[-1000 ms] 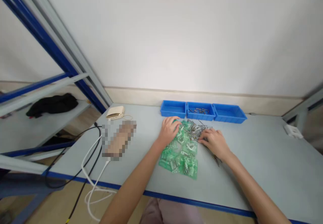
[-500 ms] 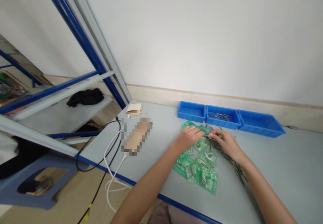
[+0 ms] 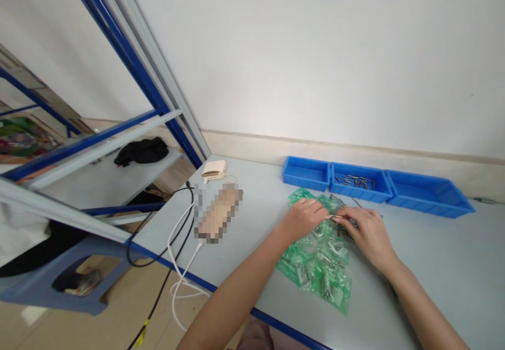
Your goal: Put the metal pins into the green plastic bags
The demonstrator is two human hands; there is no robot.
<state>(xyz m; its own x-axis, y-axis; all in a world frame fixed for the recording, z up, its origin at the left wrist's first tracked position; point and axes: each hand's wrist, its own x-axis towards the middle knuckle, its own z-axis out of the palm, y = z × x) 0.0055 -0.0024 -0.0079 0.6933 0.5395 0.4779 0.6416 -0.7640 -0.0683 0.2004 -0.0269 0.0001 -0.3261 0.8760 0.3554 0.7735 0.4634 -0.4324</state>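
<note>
My left hand (image 3: 306,217) and my right hand (image 3: 365,231) meet fingertip to fingertip over a pile of small green plastic bags (image 3: 319,258) on the grey table (image 3: 434,255). Between the two sets of pinched fingers lies a thin metal pin (image 3: 336,217), gripped at both ends. Loose metal pins (image 3: 347,202) lie scattered just beyond the hands, partly hidden by them.
Three blue bins (image 3: 376,184) stand in a row at the back; the middle one (image 3: 357,182) holds several pins. A blurred object (image 3: 218,213), a beige device (image 3: 214,169) and white and black cables (image 3: 177,234) lie at the left. A blue shelf frame (image 3: 130,71) rises left.
My hands have come together over the bags, from resting apart on the pile to pinching one pin between them. The camera has swung left, shifting the table rightward in view.
</note>
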